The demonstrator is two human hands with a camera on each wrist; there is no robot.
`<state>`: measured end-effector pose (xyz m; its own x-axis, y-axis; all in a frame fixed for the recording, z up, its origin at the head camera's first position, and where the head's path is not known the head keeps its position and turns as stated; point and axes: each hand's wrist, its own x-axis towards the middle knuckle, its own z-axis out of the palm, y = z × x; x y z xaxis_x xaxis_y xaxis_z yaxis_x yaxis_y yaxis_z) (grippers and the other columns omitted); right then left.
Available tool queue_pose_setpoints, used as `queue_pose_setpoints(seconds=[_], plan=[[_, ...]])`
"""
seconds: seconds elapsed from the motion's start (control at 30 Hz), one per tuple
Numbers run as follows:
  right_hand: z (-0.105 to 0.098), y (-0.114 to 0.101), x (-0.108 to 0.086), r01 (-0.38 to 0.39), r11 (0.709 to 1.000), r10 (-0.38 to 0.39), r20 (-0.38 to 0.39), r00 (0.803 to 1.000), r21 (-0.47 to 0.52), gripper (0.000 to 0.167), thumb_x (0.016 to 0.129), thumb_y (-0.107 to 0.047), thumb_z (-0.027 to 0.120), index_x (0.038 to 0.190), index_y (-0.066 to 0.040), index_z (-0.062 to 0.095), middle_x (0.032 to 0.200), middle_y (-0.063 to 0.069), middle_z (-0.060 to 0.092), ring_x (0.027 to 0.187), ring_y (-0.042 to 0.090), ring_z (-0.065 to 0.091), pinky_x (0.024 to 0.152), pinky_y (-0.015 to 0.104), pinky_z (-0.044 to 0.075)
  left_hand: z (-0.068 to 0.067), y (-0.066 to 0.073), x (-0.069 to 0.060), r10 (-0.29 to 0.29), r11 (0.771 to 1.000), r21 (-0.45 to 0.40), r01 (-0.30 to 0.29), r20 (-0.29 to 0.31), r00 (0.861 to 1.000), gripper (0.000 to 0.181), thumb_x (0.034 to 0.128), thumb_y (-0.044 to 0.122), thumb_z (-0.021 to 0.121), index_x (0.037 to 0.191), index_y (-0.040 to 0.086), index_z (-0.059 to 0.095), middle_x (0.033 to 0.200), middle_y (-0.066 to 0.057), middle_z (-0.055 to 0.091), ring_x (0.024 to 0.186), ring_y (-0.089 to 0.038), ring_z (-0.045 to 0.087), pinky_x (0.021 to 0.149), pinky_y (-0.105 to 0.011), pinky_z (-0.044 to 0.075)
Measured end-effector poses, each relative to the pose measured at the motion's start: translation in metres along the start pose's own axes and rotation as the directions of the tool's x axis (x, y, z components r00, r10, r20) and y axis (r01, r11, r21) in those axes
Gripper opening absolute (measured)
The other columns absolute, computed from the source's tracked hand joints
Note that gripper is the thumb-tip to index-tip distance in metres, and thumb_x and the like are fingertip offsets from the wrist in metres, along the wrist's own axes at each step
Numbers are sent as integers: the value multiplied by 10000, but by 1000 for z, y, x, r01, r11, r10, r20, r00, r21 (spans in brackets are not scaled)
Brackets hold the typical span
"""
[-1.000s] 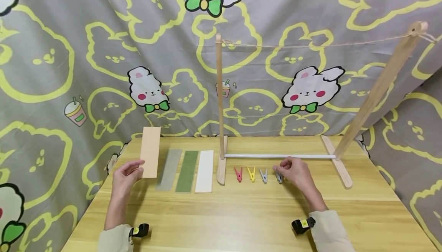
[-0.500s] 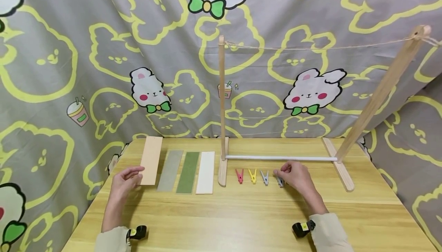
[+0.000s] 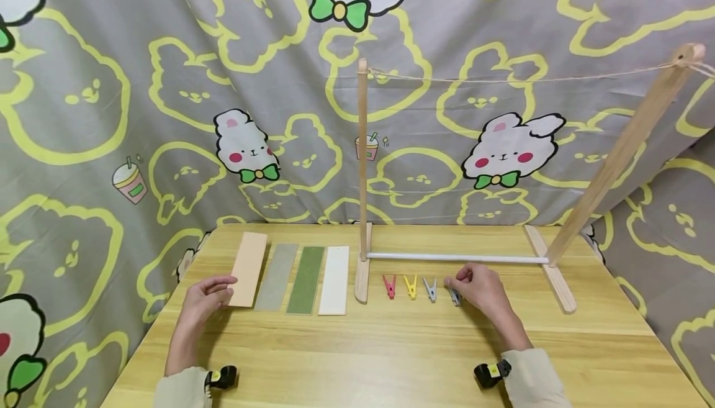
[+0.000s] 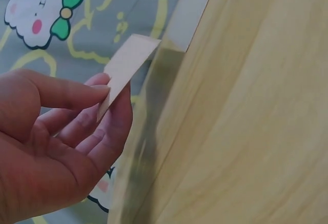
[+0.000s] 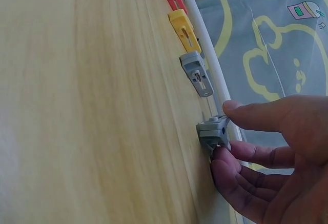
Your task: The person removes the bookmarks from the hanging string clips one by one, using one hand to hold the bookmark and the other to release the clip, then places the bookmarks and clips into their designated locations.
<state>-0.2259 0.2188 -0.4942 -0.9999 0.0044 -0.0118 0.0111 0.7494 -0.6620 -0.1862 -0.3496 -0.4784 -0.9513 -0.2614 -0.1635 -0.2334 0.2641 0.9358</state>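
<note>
My left hand (image 3: 205, 301) pinches the lower left edge of a thin beige rectangular card (image 3: 250, 268) between thumb and fingers. In the left wrist view the card (image 4: 127, 67) tilts, apart from the tabletop at least along its near end. On the other side, my right hand (image 3: 481, 288) holds a grey clothespin (image 5: 212, 130) between thumb and fingertips, close to the wood. Beside it lie another grey clothespin (image 3: 430, 289), a yellow one (image 3: 410, 287) and a red one (image 3: 389, 286). Right of the beige card are a grey card (image 3: 276, 276), a green card (image 3: 305, 280) and a white card (image 3: 334, 281).
A wooden stand rises behind the clothespins, with a left post (image 3: 363, 166) and a leaning right post (image 3: 620, 156). A string (image 3: 491, 79) joins their tops, and a white rod (image 3: 458, 258) joins them near the table (image 3: 357, 358). A patterned curtain (image 3: 313, 203) hangs behind.
My left hand has lowered the beige card toward the table, tilting it back beside the grey card. The right hand keeps its grip on the grey clothespin, which has turned slightly.
</note>
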Motion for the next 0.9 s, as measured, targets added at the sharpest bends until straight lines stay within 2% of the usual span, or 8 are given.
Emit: queue_pose_setpoints(seconds=[0.27, 0.47, 0.7, 0.9], plan=[[2, 0, 1, 10, 1000, -10, -10, 1000, 1, 301, 894, -271, 802, 868, -11, 653, 763, 61, 629, 661, 194, 551, 586, 323, 453, -2, -7, 3, -29, 999, 27, 29, 6, 1000, 325, 931, -32, 652, 1249, -98, 649, 1049, -31, 731, 775, -117, 612, 684, -263, 554], [4, 1, 1, 5, 1000, -5, -10, 1000, -2, 295, 894, -268, 806, 848, -23, 648, 735, 49, 613, 639, 191, 533, 572, 319, 435, -3, -11, 5, -33, 998, 50, 33, 7, 999, 331, 935, -17, 657, 1256, -100, 647, 1042, -17, 724, 809, -91, 613, 696, -254, 555], [6, 0, 2, 2, 1000, -2, -29, 1000, -10, 284, 888, -261, 811, 827, -36, 648, 716, 43, 607, 626, 186, 525, 570, 310, 426, -2, -15, 5, -40, 997, 72, 40, -3, 999, 369, 917, -41, 642, 1280, -109, 628, 1031, -26, 723, 780, -91, 606, 664, -244, 546], [8, 1, 2, 6, 1000, -6, -42, 999, -2, 270, 896, -248, 802, 839, -30, 654, 730, 48, 619, 622, 185, 533, 567, 313, 436, 0, -13, 6, -21, 995, 100, 21, -4, 1000, 379, 913, -33, 639, 1283, -113, 621, 1040, -52, 707, 747, -104, 594, 632, -246, 527]])
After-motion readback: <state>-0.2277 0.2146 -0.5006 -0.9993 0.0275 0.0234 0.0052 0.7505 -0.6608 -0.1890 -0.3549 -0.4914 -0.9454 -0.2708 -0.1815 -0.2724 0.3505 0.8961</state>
